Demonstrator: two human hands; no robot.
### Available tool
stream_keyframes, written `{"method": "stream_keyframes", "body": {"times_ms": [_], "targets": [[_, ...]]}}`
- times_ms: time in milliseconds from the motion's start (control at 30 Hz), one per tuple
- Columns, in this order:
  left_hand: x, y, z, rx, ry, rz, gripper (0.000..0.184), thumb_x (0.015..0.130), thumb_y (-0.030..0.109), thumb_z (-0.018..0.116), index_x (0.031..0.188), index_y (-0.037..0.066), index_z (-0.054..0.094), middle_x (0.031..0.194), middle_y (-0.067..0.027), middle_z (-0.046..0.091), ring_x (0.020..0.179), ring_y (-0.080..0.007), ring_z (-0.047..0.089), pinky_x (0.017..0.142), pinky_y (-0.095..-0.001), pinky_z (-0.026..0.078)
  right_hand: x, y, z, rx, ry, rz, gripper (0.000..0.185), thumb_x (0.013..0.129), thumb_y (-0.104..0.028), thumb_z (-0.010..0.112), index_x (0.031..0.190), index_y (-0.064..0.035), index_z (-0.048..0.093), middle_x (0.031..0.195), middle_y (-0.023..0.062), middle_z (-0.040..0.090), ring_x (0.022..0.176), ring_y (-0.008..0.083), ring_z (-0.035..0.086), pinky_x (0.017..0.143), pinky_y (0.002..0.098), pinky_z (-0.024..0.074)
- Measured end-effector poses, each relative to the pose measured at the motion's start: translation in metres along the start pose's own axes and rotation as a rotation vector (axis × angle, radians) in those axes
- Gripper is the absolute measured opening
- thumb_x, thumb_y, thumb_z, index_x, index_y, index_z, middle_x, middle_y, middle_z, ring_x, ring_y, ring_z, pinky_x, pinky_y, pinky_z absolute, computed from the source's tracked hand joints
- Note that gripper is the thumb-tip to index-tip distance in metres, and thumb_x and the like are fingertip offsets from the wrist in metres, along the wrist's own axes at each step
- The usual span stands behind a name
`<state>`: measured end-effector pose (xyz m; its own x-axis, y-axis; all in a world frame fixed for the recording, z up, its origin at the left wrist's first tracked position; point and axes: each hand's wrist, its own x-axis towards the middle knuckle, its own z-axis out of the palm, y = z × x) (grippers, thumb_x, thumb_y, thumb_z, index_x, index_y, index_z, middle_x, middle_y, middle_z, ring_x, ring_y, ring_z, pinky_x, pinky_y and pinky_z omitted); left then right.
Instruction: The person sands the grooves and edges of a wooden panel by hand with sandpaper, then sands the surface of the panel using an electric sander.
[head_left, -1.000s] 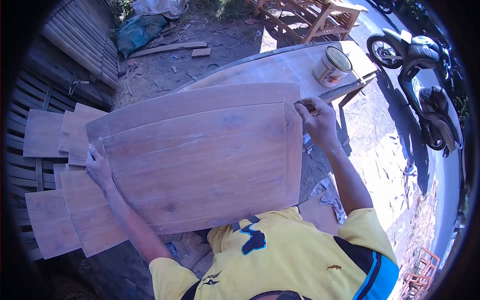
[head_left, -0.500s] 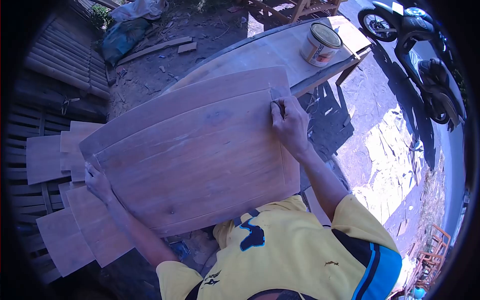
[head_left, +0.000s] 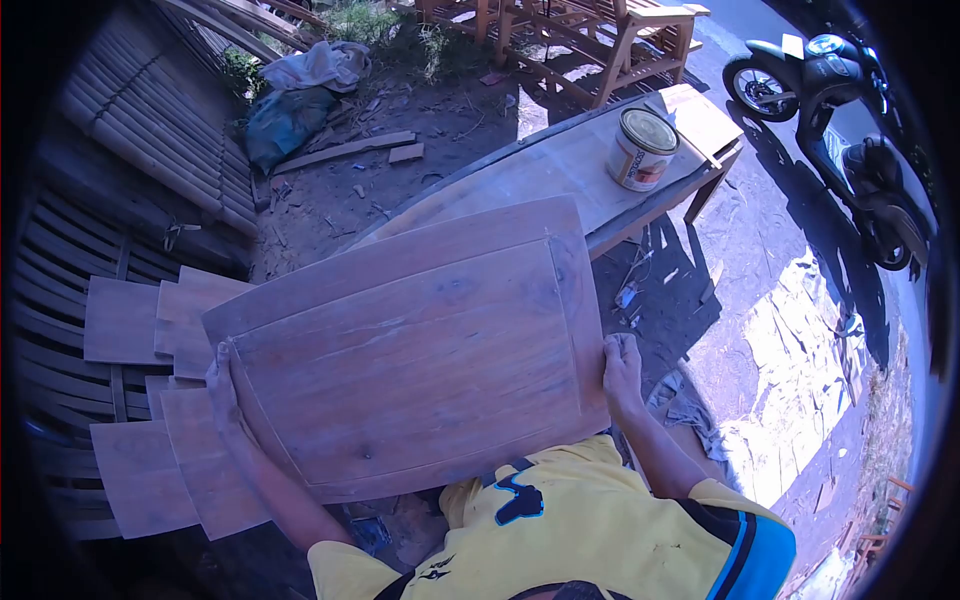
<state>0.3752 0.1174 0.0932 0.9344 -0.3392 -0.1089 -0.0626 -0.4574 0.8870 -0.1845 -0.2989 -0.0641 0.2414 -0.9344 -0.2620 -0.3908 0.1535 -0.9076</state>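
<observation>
A wide wooden panel (head_left: 430,340) with curved long edges and thin grooves near its borders lies tilted in front of my body. My left hand (head_left: 222,380) is closed on its left edge, thumb up by the corner. At the opposite side, my right hand (head_left: 622,370) grips the right edge with curled fingers. Whether anything small is also inside the right hand is hidden. The panel's far edge overlaps the near part of a wooden bench (head_left: 530,165).
A lidded can (head_left: 643,150) stands on the bench. Several smaller boards (head_left: 190,470) lie on a slatted surface (head_left: 55,345) at left. Wooden furniture frames (head_left: 610,50) stand at the back, a motorbike (head_left: 840,110) at right. A teal sack (head_left: 288,125) lies on the ground.
My right hand has moved from the panel's upper right face down to its right edge. The left hand still holds the left edge. The view has shifted, showing more of the background.
</observation>
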Motion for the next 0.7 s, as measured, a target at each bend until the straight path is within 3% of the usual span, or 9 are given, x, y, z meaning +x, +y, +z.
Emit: {"method": "stream_keyframes", "body": {"times_ms": [100, 200, 267, 400, 467, 600, 700], "targets": [[-0.017, 0.008, 0.006, -0.073, 0.108, 0.125, 0.061, 0.11, 0.053, 0.061, 0.135, -0.001, 0.072, 0.11, -0.0016, 0.07, 0.098, -0.011, 0.063, 0.088, -0.0276, 0.053, 0.023, -0.045, 0.009, 0.014, 0.074, -0.101, 0.019, 0.111, -0.02, 0.055, 0.11, -0.0009, 0.056, 0.096, 0.013, 0.069, 0.09, 0.0239, 0.068, 0.084, 0.0418, 0.0522], [-0.046, 0.003, -0.014, -0.205, 0.238, 0.026, 0.062, 0.11, 0.056, 0.06, 0.132, -0.001, 0.072, 0.108, -0.0024, 0.07, 0.096, -0.0123, 0.063, 0.086, -0.0296, 0.053, 0.051, -0.134, 0.003, -0.104, 0.015, -0.271, 0.021, 0.111, -0.02, 0.055, 0.11, 0.0013, 0.056, 0.092, 0.0198, 0.069, 0.09, 0.0357, 0.071, 0.085, 0.0457, 0.0529], [-0.081, 0.003, -0.03, -0.159, 0.242, -0.149, 0.066, 0.109, 0.058, 0.06, 0.137, -0.001, 0.069, 0.111, -0.004, 0.07, 0.098, -0.0132, 0.065, 0.087, -0.0294, 0.054, 0.085, -0.189, 0.016, -0.118, 0.024, -0.464, 0.026, 0.11, -0.021, 0.055, 0.117, 0.0041, 0.057, 0.097, 0.0289, 0.073, 0.098, 0.0475, 0.073, 0.088, 0.0515, 0.0527], [-0.151, -0.019, -0.016, -0.257, 0.394, -0.111, 0.074, 0.108, 0.06, 0.06, 0.148, -0.003, 0.061, 0.125, -0.0089, 0.069, 0.109, -0.0173, 0.066, 0.094, -0.0317, 0.054, 0.185, -0.274, 0.074, -0.23, -0.173, -0.591, 0.033, 0.108, -0.026, 0.056, 0.122, 0.0037, 0.059, 0.115, 0.0324, 0.072, 0.115, 0.0486, 0.069, 0.096, 0.0535, 0.0512], [-0.188, -0.015, 0.011, -0.472, 0.484, -0.179, 0.075, 0.108, 0.058, 0.06, 0.152, -0.003, 0.056, 0.136, -0.0132, 0.066, 0.122, -0.0219, 0.065, 0.101, -0.0362, 0.054, 0.218, -0.313, 0.111, -0.383, -0.262, -0.62, 0.035, 0.107, -0.028, 0.057, 0.124, 0.0032, 0.06, 0.123, 0.0331, 0.071, 0.122, 0.0488, 0.067, 0.101, 0.0529, 0.0508], [-0.233, -0.02, 0.059, -0.65, 0.598, -0.14, 0.075, 0.109, 0.056, 0.059, 0.155, -0.004, 0.052, 0.146, -0.016, 0.061, 0.132, -0.0253, 0.061, 0.109, -0.04, 0.052, 0.254, -0.348, 0.19, -0.482, -0.312, -0.732, 0.037, 0.106, -0.027, 0.056, 0.127, 0.0041, 0.058, 0.127, 0.0344, 0.07, 0.124, 0.0497, 0.066, 0.104, 0.0542, 0.0508], [-0.244, -0.024, 0.082, -0.703, 0.684, -0.232, 0.074, 0.111, 0.053, 0.058, 0.156, -0.006, 0.05, 0.149, -0.0174, 0.059, 0.135, -0.0262, 0.059, 0.112, -0.0402, 0.05, 0.263, -0.352, 0.225, -0.569, -0.33, -0.786, 0.04, 0.106, -0.027, 0.054, 0.129, 0.0054, 0.057, 0.127, 0.0354, 0.069, 0.124, 0.0512, 0.066, 0.105, 0.0565, 0.0509]]}}
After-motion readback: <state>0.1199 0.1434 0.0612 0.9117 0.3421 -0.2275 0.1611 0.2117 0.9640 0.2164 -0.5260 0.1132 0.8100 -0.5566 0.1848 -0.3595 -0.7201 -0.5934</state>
